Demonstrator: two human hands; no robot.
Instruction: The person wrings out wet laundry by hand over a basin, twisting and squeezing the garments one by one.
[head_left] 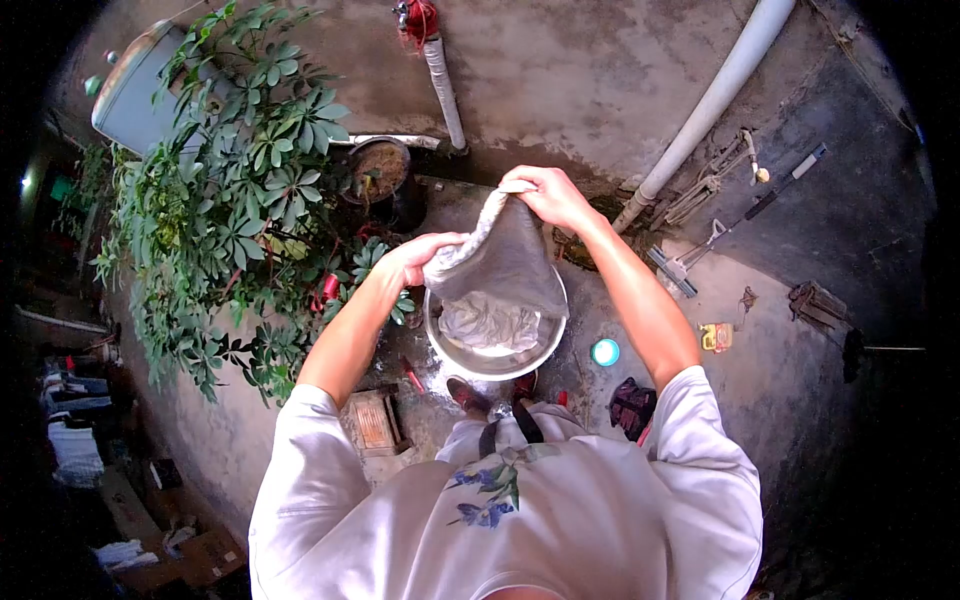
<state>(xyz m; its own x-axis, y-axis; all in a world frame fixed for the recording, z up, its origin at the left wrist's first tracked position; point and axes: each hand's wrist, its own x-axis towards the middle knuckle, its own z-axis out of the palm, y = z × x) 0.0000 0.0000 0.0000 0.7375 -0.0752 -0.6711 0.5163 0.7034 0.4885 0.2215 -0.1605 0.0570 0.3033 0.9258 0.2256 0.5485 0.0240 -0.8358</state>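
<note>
1. In the head view, our left hand (415,260) is closed on the left edge of a grey cloth (505,262); our right hand (552,197) pinches its far corner, higher up and to the right.
2. The cloth hangs between both hands over the far part of a metal basin (487,377), hiding its far rim. Crumpled pale fabric (490,324) lies inside the basin; we cannot tell whether it belongs to the same piece.
3. To the left grows a leafy plant (250,190); right of the basin, apart from it, sits a turquoise-rimmed container (605,352).
4. We judge the step in hand to be lifting and spreading the cloth by its edge. The next move seems to call for keeping both grips firm and the hanging part above the basin.
</note>
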